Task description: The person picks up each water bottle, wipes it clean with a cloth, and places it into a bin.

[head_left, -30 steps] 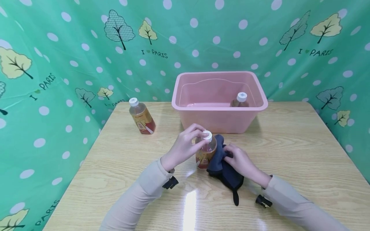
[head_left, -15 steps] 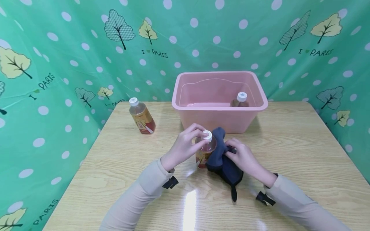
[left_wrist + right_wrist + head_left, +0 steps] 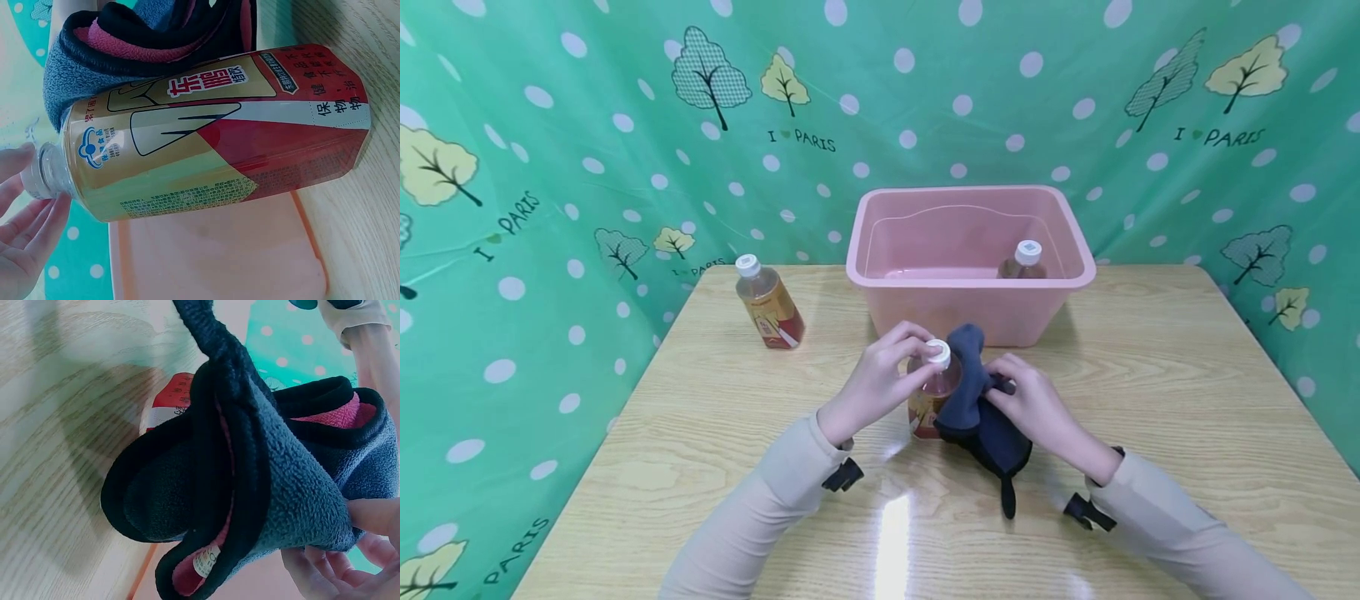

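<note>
My left hand (image 3: 883,383) pinches the white cap of an upright drink bottle (image 3: 927,408) near the middle of the table. The bottle has a gold and red label, plain in the left wrist view. My right hand (image 3: 1033,408) pinches a bunched dark blue cleaning cloth (image 3: 964,396) against the bottle's right side. In the right wrist view the cloth (image 3: 294,487) shows a pink inner face, black edging, a small white tag and a black hanging loop. It hides part of the bottle's label.
Behind the hands stands a pink plastic bin (image 3: 955,312), with a white-capped bottle (image 3: 1028,260) inside at its right. Another similar bottle (image 3: 771,308) stands at the back left of the wooden table (image 3: 700,467). A green patterned curtain (image 3: 625,167) surrounds the table's back and sides.
My right hand has shifted the cloth slightly upward along the bottle, toward the bin. The left hand and bottle have stayed in place.
</note>
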A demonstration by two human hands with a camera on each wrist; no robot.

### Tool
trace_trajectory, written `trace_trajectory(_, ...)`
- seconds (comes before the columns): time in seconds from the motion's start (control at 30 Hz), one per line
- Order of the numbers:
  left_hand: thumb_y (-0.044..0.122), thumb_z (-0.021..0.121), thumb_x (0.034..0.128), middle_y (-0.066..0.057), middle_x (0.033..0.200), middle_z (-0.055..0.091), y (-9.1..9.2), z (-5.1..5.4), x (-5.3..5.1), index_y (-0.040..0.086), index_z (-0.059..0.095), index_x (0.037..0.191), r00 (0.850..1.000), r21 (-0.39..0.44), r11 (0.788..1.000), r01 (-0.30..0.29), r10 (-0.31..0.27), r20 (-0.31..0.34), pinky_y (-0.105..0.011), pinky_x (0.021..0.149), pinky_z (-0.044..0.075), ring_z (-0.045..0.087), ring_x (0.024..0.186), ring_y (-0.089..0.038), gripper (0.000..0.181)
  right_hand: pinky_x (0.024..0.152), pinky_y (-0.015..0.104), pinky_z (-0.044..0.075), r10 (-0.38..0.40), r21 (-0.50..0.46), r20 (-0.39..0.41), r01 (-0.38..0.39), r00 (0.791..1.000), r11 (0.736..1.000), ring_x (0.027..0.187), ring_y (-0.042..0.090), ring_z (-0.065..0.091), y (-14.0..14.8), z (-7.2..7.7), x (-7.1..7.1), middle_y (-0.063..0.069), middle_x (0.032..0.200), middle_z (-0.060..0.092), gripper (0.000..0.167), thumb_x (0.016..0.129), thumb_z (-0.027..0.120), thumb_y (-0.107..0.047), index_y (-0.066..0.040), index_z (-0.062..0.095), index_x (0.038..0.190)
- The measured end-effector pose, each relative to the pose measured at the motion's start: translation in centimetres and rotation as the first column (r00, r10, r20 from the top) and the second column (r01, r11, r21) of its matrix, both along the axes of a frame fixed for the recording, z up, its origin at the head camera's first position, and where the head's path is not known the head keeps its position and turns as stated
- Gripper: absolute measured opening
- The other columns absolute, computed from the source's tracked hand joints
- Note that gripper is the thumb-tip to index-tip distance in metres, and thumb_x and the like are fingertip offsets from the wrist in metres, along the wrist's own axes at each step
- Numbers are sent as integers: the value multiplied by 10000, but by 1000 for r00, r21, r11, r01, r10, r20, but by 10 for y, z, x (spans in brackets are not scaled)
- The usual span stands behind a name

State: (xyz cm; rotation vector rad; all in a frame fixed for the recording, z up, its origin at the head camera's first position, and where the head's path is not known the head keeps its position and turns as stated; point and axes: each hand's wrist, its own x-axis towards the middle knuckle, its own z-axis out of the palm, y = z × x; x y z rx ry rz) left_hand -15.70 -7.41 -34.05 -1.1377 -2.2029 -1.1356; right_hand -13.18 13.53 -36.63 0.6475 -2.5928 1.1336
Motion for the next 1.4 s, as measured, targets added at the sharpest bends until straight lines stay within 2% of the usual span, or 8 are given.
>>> trace_trajectory(0.43,27,685,750,-97,904,562,0,1,0,-14,635,823,1000,1,1000,2,-2,-16,-219,665,501,576,767,-138,98,606,289,467,12,23,22,-13,1000,1000,712,166,533,0,-15,-4,60,801,569,192,690,638,135,-14,610,809)
trace_trajectory(0.73,31,690,745,-99,906,562,1,-1,-1,-12,632,816,1000,8,1000,7,-7,-29,-164,697,479,569,770,-132,102,618,317,448,1,62,89,-7,996,998,716,169,516,-1,-29,-7,73,813,574,183,696,640,124,-10,608,815)
trace_trajectory(1.0,46,694,745,-96,902,561,1,-1,0,-13,637,831,1000,8,1000,3,-3,-26,-237,658,503,574,764,-136,118,630,328,449,1,110,138,-16,990,994,741,190,526,-1,-40,-9,90,827,572,187,706,631,111,8,618,863)
trace_trajectory(1.23,32,681,754,-95,910,559,1,-1,-1,-12,635,830,1000,-4,1000,5,-5,-11,-230,670,504,568,776,-132,99,654,357,463,9,130,199,-36,980,991,786,219,545,0,-45,-10,110,867,568,177,741,614,93,12,610,898)
trace_trajectory(1.4,35,679,757,-94,911,558,1,-1,-1,-12,633,830,1000,-2,1000,4,-4,-12,-225,667,505,566,774,-129,98,634,335,455,2,139,207,-32,978,990,754,190,532,0,-48,-11,88,845,559,170,741,618,84,1,607,889)
